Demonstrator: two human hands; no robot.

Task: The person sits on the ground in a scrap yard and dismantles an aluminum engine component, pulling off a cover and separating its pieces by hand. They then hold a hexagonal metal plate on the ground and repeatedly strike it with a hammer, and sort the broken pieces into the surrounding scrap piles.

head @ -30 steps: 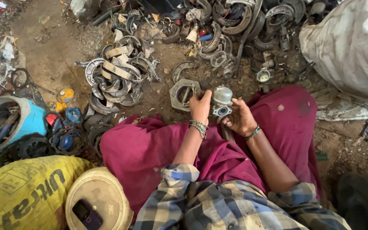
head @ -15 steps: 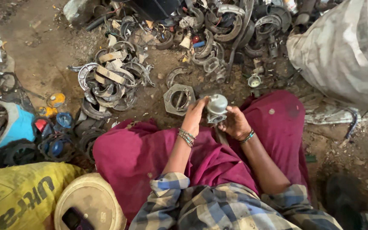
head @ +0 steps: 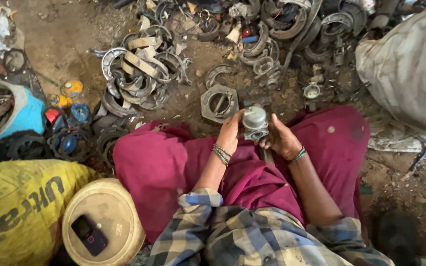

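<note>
Bare dirt ground [head: 65,44] lay strewn with scrap metal all around the seated person. At the far left a blue tub [head: 28,111] sat tipped on its side with dark rubber rings and wires spilling from its mouth. Below it a yellow sack [head: 16,207] bulged, its contents hidden, and just beside it stood a round cream drum [head: 119,216] with a small black phone [head: 89,234] lying on its lid. A heap of curved metal shoes [head: 141,74] lay further up the ground, and a flat hexagonal plate [head: 219,102] rested near the knees. Over the maroon skirt [head: 173,162], the left hand [head: 229,133] curled its fingers against the side of a small grey metal part [head: 255,123], while the right hand [head: 281,140] cupped it from the other side, both gripping it. A grey sack [head: 410,69] filled the far right, closed to view
</note>
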